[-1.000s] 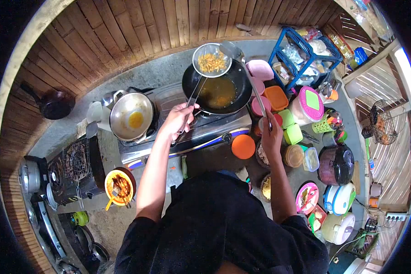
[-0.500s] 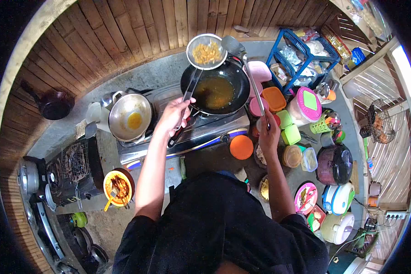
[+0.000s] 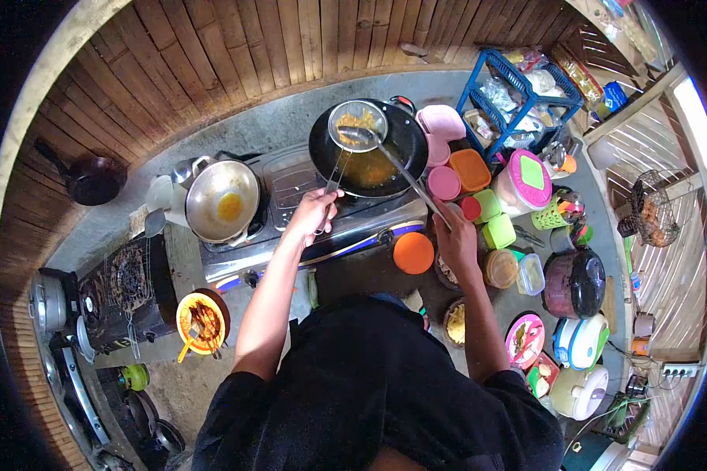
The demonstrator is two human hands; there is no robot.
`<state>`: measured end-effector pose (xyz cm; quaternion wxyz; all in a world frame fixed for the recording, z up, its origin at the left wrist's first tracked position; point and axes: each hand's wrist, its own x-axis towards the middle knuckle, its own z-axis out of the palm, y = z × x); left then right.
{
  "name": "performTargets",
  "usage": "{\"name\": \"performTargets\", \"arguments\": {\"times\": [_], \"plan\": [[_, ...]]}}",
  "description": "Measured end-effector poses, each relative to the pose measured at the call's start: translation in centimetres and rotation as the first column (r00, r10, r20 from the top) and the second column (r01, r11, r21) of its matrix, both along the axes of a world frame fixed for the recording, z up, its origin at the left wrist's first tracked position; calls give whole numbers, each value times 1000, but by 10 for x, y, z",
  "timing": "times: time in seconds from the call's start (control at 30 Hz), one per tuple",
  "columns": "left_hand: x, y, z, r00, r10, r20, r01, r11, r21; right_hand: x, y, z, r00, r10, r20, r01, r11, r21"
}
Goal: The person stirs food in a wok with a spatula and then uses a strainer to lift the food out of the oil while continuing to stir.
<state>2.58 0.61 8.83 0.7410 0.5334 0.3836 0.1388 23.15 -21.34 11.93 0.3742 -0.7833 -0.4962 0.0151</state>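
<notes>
My left hand (image 3: 313, 213) grips the long handle of a wire strainer (image 3: 357, 125) that holds golden fried bits and hangs over a black wok (image 3: 369, 147) of brown oil. My right hand (image 3: 454, 238) holds the handle of a metal ladle (image 3: 359, 136), whose bowl rests inside the strainer on the fried bits. The wok stands on the right burner of a steel gas stove (image 3: 334, 224). On the left burner sits a silver pan (image 3: 221, 199) with a fried egg.
Coloured lidded containers (image 3: 471, 169) crowd the counter right of the wok, with an orange lid (image 3: 413, 253) near the stove's front. A blue rack (image 3: 518, 90) stands behind them. An orange bowl (image 3: 202, 320) of food and a grill (image 3: 126, 286) lie to the left.
The strainer has come down from beyond the wok's far rim to over the oil. The ladle has swung left and its bowl now lies in the strainer.
</notes>
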Motion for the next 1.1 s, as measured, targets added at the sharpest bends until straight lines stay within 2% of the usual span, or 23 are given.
{"name": "performTargets", "arguments": {"times": [0.03,0.07,0.13,0.17,0.23,0.27,0.33,0.37,0.43,0.47,0.5,0.53,0.6,0.67,0.73,0.8,0.87,0.93,1.0,1.07,1.1], "plan": [[0,-2,0,1000,-2,14,3,1000,-13,-1,0,-1,1000,1,-22,-3,996,-88],[0,-3,0,1000,-3,28,4,1000,-27,-1,0,-6,1000,1,-21,-3,996,-87],[2,-6,1,999,-24,45,25,999,-30,1,7,-18,992,18,126,-25,998,50],[2,-3,2,999,-45,27,46,999,-14,3,8,-21,992,21,128,-27,998,48],[0,5,18,998,-58,23,58,998,25,6,13,-20,1000,-12,11,11,998,63],[-2,8,28,997,-74,11,73,996,59,7,14,-16,1000,-11,8,11,998,58],[-7,12,51,993,-82,87,79,996,40,5,15,2,978,-39,-207,68,989,131],[-8,13,62,992,-72,103,67,997,43,7,17,1,977,-41,-210,69,989,129],[-8,12,70,990,-63,127,57,997,52,12,19,1,957,-23,-289,99,963,252],[-7,11,63,990,-63,126,58,997,50,13,19,1,945,-8,-326,115,943,311],[-6,11,49,993,-60,104,55,997,44,12,19,4,897,25,-441,122,945,304],[-5,9,37,995,-57,82,54,998,39,12,18,1,898,25,-440,123,944,306],[-4,4,14,998,-62,1,62,997,53,17,17,-10,917,-34,-398,116,976,185],[-4,7,-21,999,-45,-1,45,999,-7,21,14,-25,907,-18,-420,100,980,172],[-4,8,-3,999,-37,-10,37,999,-9,22,12,-28,896,-6,-443,85,983,160],[-13,13,21,998,-43,42,40,997,72,16,9,-26,773,17,-634,203,940,273],[-16,18,47,996,-16,92,9,997,75,13,7,-12,747,39,-664,221,927,304],[-18,18,69,998,-2,64,-7,990,138,13,6,-4,715,99,-692,250,888,386],[-17,17,63,997,-1,74,-10,989,146,22,3,-19,736,48,-675,268,895,357],[-15,17,34,995,-15,102,12,1000,29,25,5,-28,785,-5,-620,268,904,333],[-14,16,20,997,-45,59,42,998,53,26,5,-33,787,-2,-617,269,901,340]]}}
